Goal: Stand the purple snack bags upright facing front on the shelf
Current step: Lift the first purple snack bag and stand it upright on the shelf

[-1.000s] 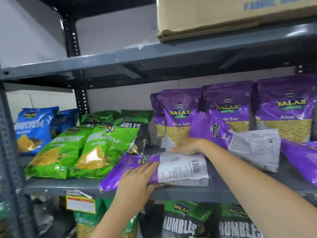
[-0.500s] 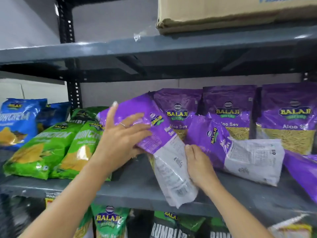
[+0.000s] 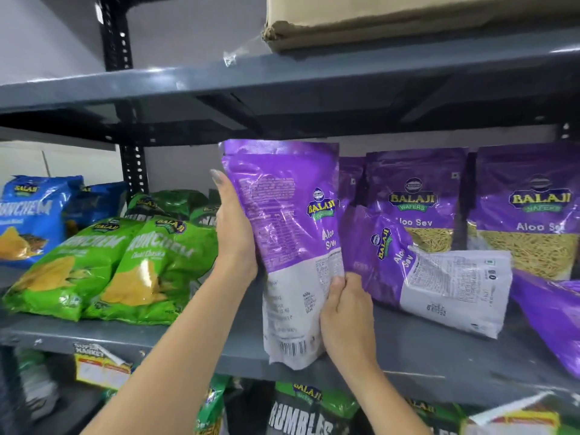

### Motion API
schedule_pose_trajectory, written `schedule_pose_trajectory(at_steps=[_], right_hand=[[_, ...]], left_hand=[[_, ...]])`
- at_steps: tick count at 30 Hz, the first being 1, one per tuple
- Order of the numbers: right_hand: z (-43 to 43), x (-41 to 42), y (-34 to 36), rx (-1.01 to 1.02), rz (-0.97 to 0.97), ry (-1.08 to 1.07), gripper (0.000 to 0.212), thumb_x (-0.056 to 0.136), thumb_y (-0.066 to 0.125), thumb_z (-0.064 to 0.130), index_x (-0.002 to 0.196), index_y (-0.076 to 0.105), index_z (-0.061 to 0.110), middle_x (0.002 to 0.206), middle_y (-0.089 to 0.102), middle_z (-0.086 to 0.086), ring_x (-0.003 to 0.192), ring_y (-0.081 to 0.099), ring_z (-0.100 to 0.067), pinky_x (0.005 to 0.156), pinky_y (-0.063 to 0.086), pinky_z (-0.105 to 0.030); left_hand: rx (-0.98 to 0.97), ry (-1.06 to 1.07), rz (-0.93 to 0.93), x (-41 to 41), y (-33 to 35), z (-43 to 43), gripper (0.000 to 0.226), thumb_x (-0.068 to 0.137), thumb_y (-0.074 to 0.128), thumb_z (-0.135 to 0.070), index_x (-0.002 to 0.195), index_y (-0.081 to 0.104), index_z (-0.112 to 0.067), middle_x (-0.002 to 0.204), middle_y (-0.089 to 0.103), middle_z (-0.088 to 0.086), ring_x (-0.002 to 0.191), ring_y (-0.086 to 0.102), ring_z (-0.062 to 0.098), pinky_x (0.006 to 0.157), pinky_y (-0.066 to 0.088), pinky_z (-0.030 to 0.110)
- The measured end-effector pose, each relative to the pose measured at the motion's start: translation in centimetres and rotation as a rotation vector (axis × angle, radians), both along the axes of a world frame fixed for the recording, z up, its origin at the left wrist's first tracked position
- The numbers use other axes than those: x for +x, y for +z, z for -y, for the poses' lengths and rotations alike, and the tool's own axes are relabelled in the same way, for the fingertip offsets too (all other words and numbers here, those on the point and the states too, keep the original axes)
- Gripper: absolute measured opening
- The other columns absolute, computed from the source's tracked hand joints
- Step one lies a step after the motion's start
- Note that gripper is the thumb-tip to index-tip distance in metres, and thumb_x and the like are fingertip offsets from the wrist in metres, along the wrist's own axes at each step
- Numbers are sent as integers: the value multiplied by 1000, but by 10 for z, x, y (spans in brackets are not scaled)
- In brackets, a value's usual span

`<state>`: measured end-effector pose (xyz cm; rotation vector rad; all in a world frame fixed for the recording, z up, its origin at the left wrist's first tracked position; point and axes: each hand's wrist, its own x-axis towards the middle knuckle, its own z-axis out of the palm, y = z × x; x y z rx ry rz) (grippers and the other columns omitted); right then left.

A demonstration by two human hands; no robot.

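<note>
I hold a purple Aloo Sev bag [image 3: 282, 221] nearly upright above the grey shelf [image 3: 423, 350], its printed back toward me. My left hand [image 3: 233, 233] grips its left edge. My right hand [image 3: 345, 312] grips its lower right edge. Two purple bags [image 3: 414, 196] [image 3: 530, 202] stand upright facing front at the back. A third upright one [image 3: 350, 177] is mostly hidden behind the held bag. Another purple bag [image 3: 439, 277] lies tilted, back side up, in front of them. One more [image 3: 555, 315] lies at the right edge.
Green Crunchem bags [image 3: 110, 271] lie on the shelf's left, with blue ones [image 3: 28, 215] behind. A cardboard box [image 3: 408, 17] sits on the shelf above. A yellow price tag [image 3: 97, 367] hangs on the shelf's front edge. Rumbles bags [image 3: 301, 409] fill the shelf below.
The bag lay flat on the shelf a second ago. Both hands lifted it and turned it from a slant to nearly upright.
</note>
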<state>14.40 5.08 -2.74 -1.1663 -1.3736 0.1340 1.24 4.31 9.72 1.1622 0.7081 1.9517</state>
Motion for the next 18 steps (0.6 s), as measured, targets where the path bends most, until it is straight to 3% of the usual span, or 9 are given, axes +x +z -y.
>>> schedule_pose_trajectory(at_steps=[2, 4, 6, 8, 11, 14, 16, 18], right_hand=[[-2, 6, 1, -19, 84, -23, 15, 97, 34, 33, 98, 42, 20, 84, 53, 1, 90, 52, -29, 75, 45, -42], [-5, 13, 6, -83, 74, 56, 30, 97, 38, 32, 123, 42, 16, 94, 58, -2, 95, 55, -26, 80, 43, -38], [-10, 23, 14, -218, -92, 282, 51, 95, 48, 33, 142, 32, 21, 109, 60, 4, 96, 57, -10, 83, 37, -28], [-15, 33, 21, -316, -248, 536, 82, 82, 66, 47, 149, 21, 34, 128, 53, 14, 106, 55, 0, 89, 38, -24], [-24, 40, 25, -295, -197, 688, 115, 47, 83, 63, 144, 25, 43, 129, 59, 15, 107, 61, 6, 86, 49, -21], [-29, 37, 25, -232, -187, 650, 97, 40, 85, 61, 128, 47, 43, 112, 71, 8, 96, 69, -1, 83, 55, -27], [-29, 36, 23, -168, -165, 590, 73, 47, 87, 54, 112, 56, 45, 106, 74, 10, 94, 70, -2, 84, 56, -32], [-29, 34, 21, -123, -151, 544, 60, 57, 88, 41, 110, 60, 36, 105, 75, 10, 94, 70, -2, 86, 57, -36]], left_hand=[[78, 142, -66, 1, 5, -3, 67, 85, 32, -75, 107, 70, -25, 109, 75, -2, 102, 71, 18, 93, 53, 41], [220, 301, -148, -1, 6, -9, 51, 95, 40, -58, 72, 60, -17, 74, 69, -7, 69, 63, 8, 68, 52, 27], [283, 372, -189, -3, 7, -15, 47, 100, 43, -40, 57, 39, -20, 48, 48, -15, 47, 43, 2, 49, 39, 21], [271, 399, -228, -8, 11, -21, 48, 102, 42, -37, 57, 33, -21, 45, 41, -16, 45, 36, 1, 47, 34, 21], [242, 436, -225, -17, 14, -30, 49, 102, 41, -37, 57, 27, -22, 44, 33, -16, 44, 29, 0, 47, 30, 21], [261, 502, -223, -23, 11, -39, 50, 102, 40, -35, 57, 25, -22, 43, 30, -16, 41, 26, 0, 45, 26, 19], [263, 540, -242, -24, 9, -42, 50, 102, 40, -37, 57, 25, -22, 44, 32, -14, 43, 27, 1, 45, 26, 19], [230, 562, -253, -23, 9, -46, 49, 102, 39, -39, 58, 27, -21, 50, 32, -10, 47, 27, 4, 49, 26, 24]])
